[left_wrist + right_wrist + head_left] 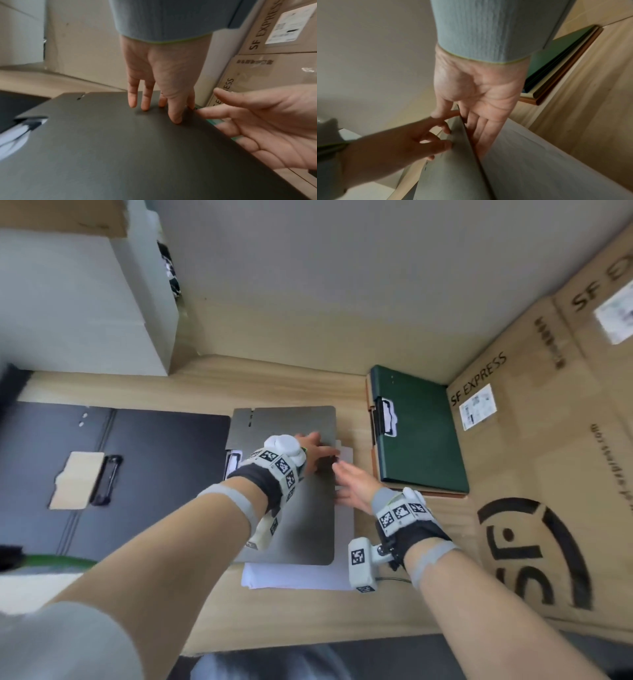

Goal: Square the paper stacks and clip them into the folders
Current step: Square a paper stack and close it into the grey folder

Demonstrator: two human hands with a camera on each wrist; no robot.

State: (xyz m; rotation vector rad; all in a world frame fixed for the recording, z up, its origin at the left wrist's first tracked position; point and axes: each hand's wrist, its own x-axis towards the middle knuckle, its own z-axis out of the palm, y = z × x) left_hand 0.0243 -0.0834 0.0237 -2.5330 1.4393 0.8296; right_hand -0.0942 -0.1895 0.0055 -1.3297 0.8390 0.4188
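Observation:
A grey folder (294, 525) lies shut on a white paper stack (298, 577) at the middle of the desk. Its clip (234, 460) shows through a notch on its left side. My left hand (315, 448) rests with its fingertips (145, 106) on the cover near the right edge. My right hand (352, 486) is palm up beside that edge, its straight fingers (479, 129) slid under the cover (450, 169), which is raised off the paper (539, 162). The right thumb (228, 94) stands clear above the cover (120, 155).
An open black folder (154, 474) with a clip (109, 479) and a beige sheet (78, 484) lies at the left. A green folder (421, 433) sits on a brown one at the right. Cardboard boxes (548, 474) line the right side, and a white box (78, 302) stands at the back left.

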